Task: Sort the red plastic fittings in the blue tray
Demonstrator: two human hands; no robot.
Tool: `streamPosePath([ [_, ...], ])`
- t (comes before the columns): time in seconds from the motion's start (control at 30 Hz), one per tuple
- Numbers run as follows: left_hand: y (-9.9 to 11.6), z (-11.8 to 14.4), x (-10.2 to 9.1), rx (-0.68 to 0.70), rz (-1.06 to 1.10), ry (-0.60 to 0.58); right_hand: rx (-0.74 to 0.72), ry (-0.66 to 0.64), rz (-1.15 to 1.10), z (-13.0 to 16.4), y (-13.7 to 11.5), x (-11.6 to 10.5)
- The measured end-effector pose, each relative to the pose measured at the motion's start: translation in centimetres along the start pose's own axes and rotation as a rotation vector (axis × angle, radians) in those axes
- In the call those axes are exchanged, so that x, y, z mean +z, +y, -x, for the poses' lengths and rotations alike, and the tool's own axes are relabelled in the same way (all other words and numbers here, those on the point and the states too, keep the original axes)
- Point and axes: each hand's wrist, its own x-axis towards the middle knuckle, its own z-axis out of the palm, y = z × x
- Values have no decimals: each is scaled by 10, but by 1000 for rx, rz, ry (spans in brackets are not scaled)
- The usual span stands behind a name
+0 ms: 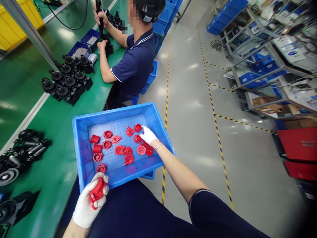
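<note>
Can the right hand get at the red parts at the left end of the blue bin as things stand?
Probably yes. The right hand is already inside the open blue bin, among the red parts; nothing covers the tray floor towards the left end. The left hand stays outside, gripping a stack of red parts.

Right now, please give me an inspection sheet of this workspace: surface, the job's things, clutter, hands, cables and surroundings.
Surface: green workbench, glossy, with a white stripe along it.
Job's things: blue tray over the bench edge, holding loose red plastic caps.
Clutter: black assembled housings in a group; more black units at the left; small blue bins of metal parts.
Hands: left hand, white glove, grips a stack of red caps; right hand, gloved, touches caps inside the tray.
Cables: black cable hanging over the bench.
Surroundings: a co-worker seated using a tool; yellow-black floor tape; shelving racks.
</note>
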Motion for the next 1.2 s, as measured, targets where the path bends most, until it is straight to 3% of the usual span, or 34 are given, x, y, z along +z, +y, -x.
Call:
streamPosePath([
  [0.13, -2, 0, 0, 12, 6, -21, -33, -46, 56, 1, -13, -2],
  [0.37, 0, 13, 1, 47, 182, 12, 30, 51, 198, 22, -22, -19],
  [0.5, 6, 14, 1, 82, 211, 52, 31, -89, 299, 25, -13, -19],
  [0.8, 11, 9, 6, 67, 187, 39, 32, -316, 452, 36, 17, 6],
  [1.0, 12, 4, 11, 101, 102, 65, 69, -266, 466, 33, 28, -5],
  [1.2, 16, -1, 19, 71, 155, 5, -24, -140, 442, 56, -3, -10],
])
